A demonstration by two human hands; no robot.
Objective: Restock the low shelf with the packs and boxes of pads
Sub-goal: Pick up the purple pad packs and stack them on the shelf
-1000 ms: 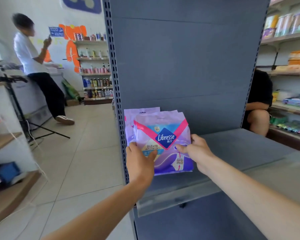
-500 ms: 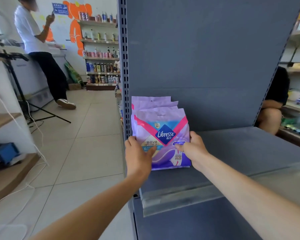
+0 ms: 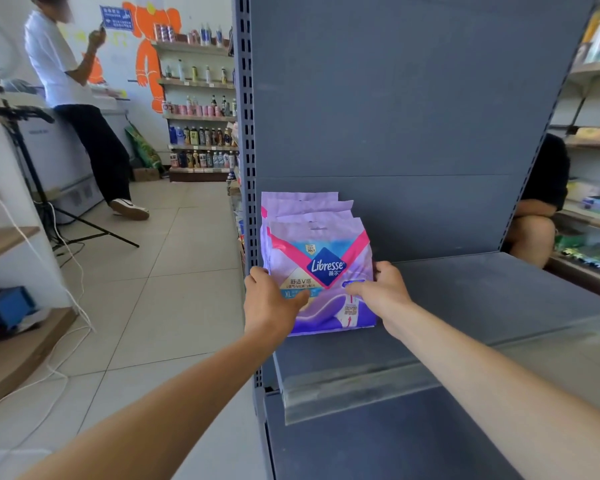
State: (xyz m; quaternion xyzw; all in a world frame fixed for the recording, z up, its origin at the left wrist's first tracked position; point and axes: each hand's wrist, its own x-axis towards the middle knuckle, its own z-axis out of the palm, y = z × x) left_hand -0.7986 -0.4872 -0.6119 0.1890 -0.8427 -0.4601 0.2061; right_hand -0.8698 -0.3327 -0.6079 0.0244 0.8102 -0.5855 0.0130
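- A row of purple packs of pads (image 3: pixel 317 271) stands upright at the far left end of the grey shelf (image 3: pixel 465 299), the row running from the front pack back to the shelf's back panel (image 3: pixel 395 116).
- The front pack (image 3: pixel 326 268) faces the camera; it shows a blue diamond logo reading "Libresse", pink diagonal bands and a pale blue strip near its top.
- Behind it the tops of at least three more packs (image 3: pixel 300 202) rise in steps, each a little higher in the picture than the one in front.
- The left hand (image 3: pixel 269 299) grips the front pack's lower left side: the fingers curl round its left edge and the thumb lies across the printed front.
- The right hand (image 3: pixel 381 289) grips the pack's lower right side, thumb on the front, fingers wrapped round the right edge and mostly hidden behind it.
- Both hands are thus closed on the same pack, whose bottom edge sits on the shelf surface, set back from the shelf's clear plastic front strip (image 3: pixel 361 386).
- The rest of the shelf, to the right of the packs, is bare grey metal.
- The perforated upright post (image 3: pixel 245 133) of the unit stands just left of the packs.
- Across the tiled floor (image 3: pixel 153 289) to the left, a person in a white shirt (image 3: pixel 52 57) leans against a white freezer chest (image 3: pixel 49 150), with a tripod (image 3: pixel 32 174) just in front.
- Further back, wall shelves of bottles (image 3: pixel 198 133) stand beside an orange figure painted on the wall (image 3: pixel 153 39).
- At the right edge, a seated person in black (image 3: pixel 544 188) is partly hidden by the shelf unit.
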